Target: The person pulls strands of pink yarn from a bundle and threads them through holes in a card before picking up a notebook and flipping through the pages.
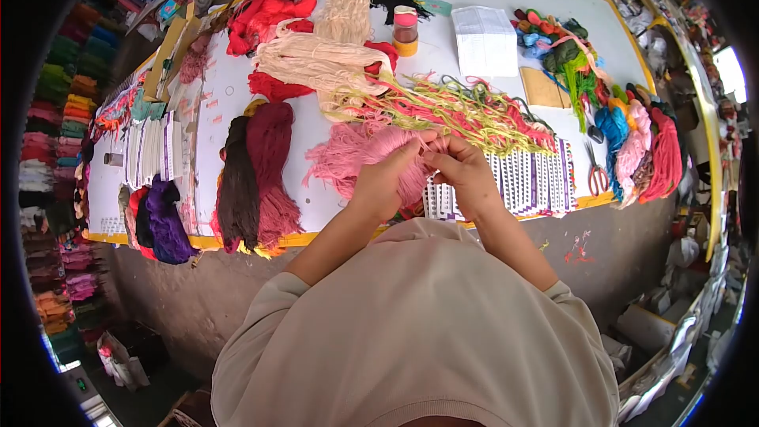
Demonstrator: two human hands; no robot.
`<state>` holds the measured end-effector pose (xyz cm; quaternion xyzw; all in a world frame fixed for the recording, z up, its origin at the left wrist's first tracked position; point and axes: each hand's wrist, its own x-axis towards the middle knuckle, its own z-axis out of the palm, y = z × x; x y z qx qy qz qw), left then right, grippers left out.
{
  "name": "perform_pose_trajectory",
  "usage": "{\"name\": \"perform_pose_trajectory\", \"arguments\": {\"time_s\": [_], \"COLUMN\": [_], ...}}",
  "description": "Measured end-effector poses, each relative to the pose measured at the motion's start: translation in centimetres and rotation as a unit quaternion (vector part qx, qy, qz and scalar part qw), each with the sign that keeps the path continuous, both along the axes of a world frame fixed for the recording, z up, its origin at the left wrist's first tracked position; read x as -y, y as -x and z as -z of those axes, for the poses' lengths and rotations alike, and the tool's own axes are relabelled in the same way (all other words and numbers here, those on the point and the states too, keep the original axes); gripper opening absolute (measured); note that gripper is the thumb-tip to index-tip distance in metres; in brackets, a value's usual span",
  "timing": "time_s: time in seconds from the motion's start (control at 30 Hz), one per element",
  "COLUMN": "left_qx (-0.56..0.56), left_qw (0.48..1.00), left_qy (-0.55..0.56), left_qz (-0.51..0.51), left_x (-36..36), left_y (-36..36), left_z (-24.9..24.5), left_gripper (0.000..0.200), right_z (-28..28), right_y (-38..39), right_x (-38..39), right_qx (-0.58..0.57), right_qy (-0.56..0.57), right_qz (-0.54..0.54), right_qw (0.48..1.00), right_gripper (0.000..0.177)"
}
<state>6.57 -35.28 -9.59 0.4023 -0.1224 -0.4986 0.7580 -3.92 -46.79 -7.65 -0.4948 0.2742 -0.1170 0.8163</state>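
Both hands meet at a skein of pink yarn (348,154) over the table's near edge. My left hand (386,179) is closed around the strands, which fan out to its left and hang beneath it. The thumb and fingers of my right hand (468,175) pinch strands at the skein's upper right end, close to the left fingertips. The exact strands between the fingers are too small to make out. Just beyond lie loose green and pink yarns (474,115). Punched white cards (518,182) stand in a row beside my right hand.
Dark brown (239,182) and maroon skeins (270,158) lie left, with cream yarn (316,59) and red yarn (273,12) behind. A jar (405,32) and folded paper (484,41) stand farther back. Scissors (597,172) and coloured skeins (660,150) are right.
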Motion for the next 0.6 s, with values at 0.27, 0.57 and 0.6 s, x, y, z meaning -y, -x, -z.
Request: {"name": "perform_pose_trajectory", "arguments": {"time_s": [0.27,0.57,0.6], "left_qx": [-0.015,-0.05,-0.058], "left_qw": [1.0,0.998,0.998], "left_qy": [0.002,-0.007,-0.014], "left_qz": [-0.014,-0.028,-0.034], "left_x": [0.1,0.1,0.2], "left_y": [-0.1,-0.1,-0.1], "left_z": [0.2,-0.5,-0.6], "left_gripper": [0.033,0.029,0.029], "right_z": [0.1,0.3,0.4], "right_y": [-0.1,-0.1,-0.1], "right_x": [0.1,0.5,0.5], "right_qx": [0.018,0.061,0.058], "right_qy": [-0.068,-0.132,-0.124], "right_qz": [0.018,0.022,0.018], "right_qw": [0.997,0.989,0.99], "right_gripper": [0.004,0.004,0.004]}}
